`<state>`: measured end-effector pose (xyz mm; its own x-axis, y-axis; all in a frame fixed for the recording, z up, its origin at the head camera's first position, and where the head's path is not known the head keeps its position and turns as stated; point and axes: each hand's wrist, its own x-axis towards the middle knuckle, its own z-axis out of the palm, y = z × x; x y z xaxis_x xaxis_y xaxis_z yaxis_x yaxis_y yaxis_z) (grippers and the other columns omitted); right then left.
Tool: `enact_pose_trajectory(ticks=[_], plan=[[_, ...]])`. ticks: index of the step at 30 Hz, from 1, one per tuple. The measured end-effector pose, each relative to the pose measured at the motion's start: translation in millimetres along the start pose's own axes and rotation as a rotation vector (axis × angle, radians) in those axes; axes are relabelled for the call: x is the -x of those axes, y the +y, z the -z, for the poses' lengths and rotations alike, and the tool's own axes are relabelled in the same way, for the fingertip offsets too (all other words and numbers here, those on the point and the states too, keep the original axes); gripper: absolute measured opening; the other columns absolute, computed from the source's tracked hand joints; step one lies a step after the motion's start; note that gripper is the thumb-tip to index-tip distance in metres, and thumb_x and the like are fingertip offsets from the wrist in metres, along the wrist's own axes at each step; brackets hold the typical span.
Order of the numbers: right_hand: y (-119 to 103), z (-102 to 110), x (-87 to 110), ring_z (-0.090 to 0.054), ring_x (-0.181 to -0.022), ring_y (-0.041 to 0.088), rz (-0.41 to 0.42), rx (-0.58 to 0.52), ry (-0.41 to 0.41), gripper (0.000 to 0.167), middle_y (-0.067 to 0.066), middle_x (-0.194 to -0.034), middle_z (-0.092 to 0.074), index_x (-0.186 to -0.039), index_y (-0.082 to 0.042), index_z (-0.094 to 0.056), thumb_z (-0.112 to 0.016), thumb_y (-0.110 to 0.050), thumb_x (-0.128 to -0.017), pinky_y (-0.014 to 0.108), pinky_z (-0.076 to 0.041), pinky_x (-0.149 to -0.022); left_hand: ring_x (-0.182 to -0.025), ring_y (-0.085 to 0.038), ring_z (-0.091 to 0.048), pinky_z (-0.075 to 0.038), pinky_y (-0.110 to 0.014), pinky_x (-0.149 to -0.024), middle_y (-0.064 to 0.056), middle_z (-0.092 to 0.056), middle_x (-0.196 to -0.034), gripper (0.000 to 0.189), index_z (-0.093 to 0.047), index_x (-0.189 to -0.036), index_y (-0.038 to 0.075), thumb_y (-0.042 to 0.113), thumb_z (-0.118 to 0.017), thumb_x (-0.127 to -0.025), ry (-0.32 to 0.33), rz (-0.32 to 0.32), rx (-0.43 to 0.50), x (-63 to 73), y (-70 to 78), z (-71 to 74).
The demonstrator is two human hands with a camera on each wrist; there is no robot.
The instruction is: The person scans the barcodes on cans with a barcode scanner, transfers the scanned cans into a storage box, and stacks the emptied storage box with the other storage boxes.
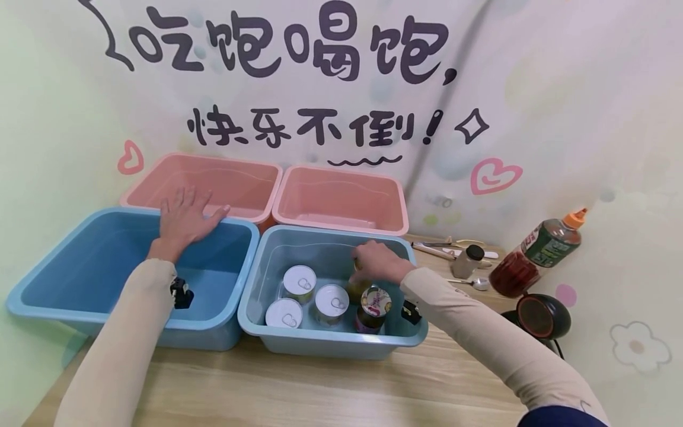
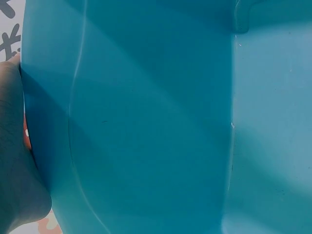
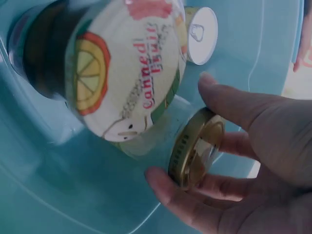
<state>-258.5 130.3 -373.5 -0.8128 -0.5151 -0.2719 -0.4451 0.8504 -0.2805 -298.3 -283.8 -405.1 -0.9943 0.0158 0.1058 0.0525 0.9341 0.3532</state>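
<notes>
My right hand (image 1: pixel 380 261) reaches into the right blue bin (image 1: pixel 331 343) and holds a glass jar (image 3: pixel 197 151) by its gold lid, thumb on one side and fingers on the other. Beside that jar stands a fruit jar (image 3: pixel 141 73) whose patterned lid reads "Canned Fruit"; it hides part of the held jar in the right wrist view. Three white-topped pull-tab cans (image 1: pixel 331 299) stand at the left in the same bin. My left hand (image 1: pixel 185 219) rests with spread fingers on the back rim of the left blue bin (image 1: pixel 133 329).
Two pink bins (image 1: pixel 341 225) stand behind the blue ones, against a printed cloth. To the right are a sauce bottle (image 1: pixel 539 255) with an orange cap, a small black-capped jar (image 1: pixel 468 262), several utensils (image 1: pixel 434 251) and a round black device (image 1: pixel 541 317).
</notes>
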Motion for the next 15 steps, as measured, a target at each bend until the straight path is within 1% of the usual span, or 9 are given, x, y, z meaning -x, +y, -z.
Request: enact_pose_trajectory(ticks=[3, 5, 11, 15], plan=[[-2.0, -2.3, -1.1, -0.061, -0.064, 0.016, -0.027, 0.0, 0.016, 0.018, 0.003, -0.074, -0.062, -0.085, -0.009, -0.067, -0.081, -0.021, -0.084, 0.027, -0.052, -0.059, -0.152, -0.049, 0.009, 0.008, -0.072, -0.117, -0.024, 0.001, -0.167, 0.089, -0.015, -0.16, 0.012, 0.071, -0.03, -0.095, 0.009, -0.001, 0.001, -1.0, 0.7, 1.2], [-2.3, -4.0, -2.2, -0.062, -0.065, 0.017, -0.044, 0.004, 0.022, 0.019, 0.004, -0.075, -0.063, -0.089, -0.007, -0.068, -0.081, -0.02, -0.084, 0.029, -0.053, -0.061, -0.152, -0.049, 0.009, 0.008, -0.072, -0.117, -0.024, 0.001, -0.167, 0.089, -0.015, -0.16, 0.012, 0.071, -0.031, -0.095, 0.009, -0.002, 0.002, -1.1, 0.8, 1.4], [-2.1, -5.3, -3.7, -0.063, -0.068, 0.018, -0.083, 0.006, 0.022, 0.022, 0.004, -0.078, -0.064, -0.096, -0.006, -0.069, -0.081, -0.018, -0.083, 0.031, -0.055, -0.065, -0.152, -0.049, 0.009, 0.009, -0.072, -0.117, -0.024, 0.001, -0.167, 0.089, -0.014, -0.16, 0.012, 0.07, -0.031, -0.095, 0.006, 0.002, 0.003, 0.2, 1.6, 1.5], [-2.1, -3.5, -1.2, -0.063, -0.069, 0.018, -0.088, 0.0, 0.02, 0.022, 0.004, -0.081, -0.065, -0.097, -0.007, -0.069, -0.082, -0.017, -0.082, 0.031, -0.056, -0.066, -0.152, -0.049, 0.009, 0.009, -0.072, -0.117, -0.025, -0.001, -0.166, 0.089, -0.015, -0.16, 0.012, 0.07, -0.031, -0.095, 0.006, 0.004, 0.001, 0.6, 2.5, 1.9]])
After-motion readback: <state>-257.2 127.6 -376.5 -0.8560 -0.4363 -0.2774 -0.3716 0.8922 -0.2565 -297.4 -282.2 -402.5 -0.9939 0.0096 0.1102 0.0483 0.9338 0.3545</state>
